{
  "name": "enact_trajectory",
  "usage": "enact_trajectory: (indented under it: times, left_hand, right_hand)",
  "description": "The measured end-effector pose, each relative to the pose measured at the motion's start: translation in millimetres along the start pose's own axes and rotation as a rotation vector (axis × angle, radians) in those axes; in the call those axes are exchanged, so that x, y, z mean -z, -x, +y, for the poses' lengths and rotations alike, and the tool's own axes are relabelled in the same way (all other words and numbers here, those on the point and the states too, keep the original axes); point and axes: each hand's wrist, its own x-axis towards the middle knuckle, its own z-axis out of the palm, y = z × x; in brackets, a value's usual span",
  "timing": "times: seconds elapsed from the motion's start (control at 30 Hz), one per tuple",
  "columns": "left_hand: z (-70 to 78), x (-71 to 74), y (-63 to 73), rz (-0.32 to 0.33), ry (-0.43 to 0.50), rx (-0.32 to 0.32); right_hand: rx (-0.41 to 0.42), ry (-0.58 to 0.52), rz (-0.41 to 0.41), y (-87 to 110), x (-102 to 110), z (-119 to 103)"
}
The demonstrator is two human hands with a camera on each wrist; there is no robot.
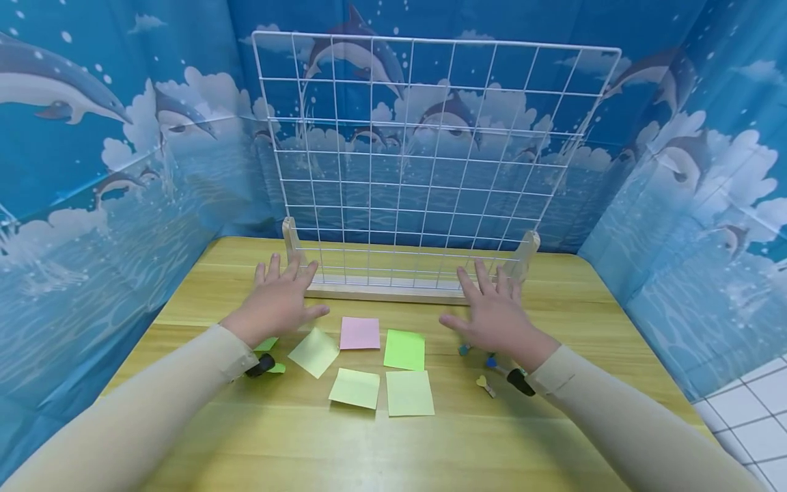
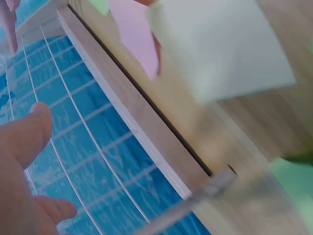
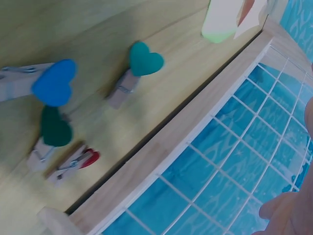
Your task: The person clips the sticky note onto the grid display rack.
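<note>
My left hand [image 1: 277,304] is spread with straight fingers near the left end of a white wire grid's [image 1: 430,41] wooden base [image 1: 387,294]. Mirroring it, my right hand [image 1: 494,318] has its fingers fanned out near the base's right end. Neither holds anything; whether they touch the grid I cannot tell. Between and below the hands lie a pink sticky note [image 1: 359,333], a bright green sticky note [image 1: 404,350] and several pale ones [image 1: 410,393]. Beneath the right wrist are small wooden clothespins with hearts: blue [image 3: 55,83], teal [image 3: 145,59], dark green [image 3: 55,127] and red [image 3: 90,157].
The grid stands upright at the back of a wooden table [image 1: 393,458], held by wooden end posts [image 1: 527,253]. A blue dolphin-print curtain [image 1: 184,164] surrounds the table. More green notes [image 1: 277,368] lie partly hidden under the left wrist. White floor tiles [image 1: 759,396] show at right.
</note>
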Motion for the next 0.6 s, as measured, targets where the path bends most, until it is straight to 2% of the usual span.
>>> enact_trajectory:
  times: [0.3,0.6]
  left_hand:
    - [-35.9,0.2,14.3,-0.015,-0.003,0.04]
    - [-60.1,0.0,30.2,-0.04,-0.002,0.081]
  right_hand:
    - [0.007,-0.036,0.007,18.3,2,17]
    - [0.007,-0.014,0.003,30.1,0,35]
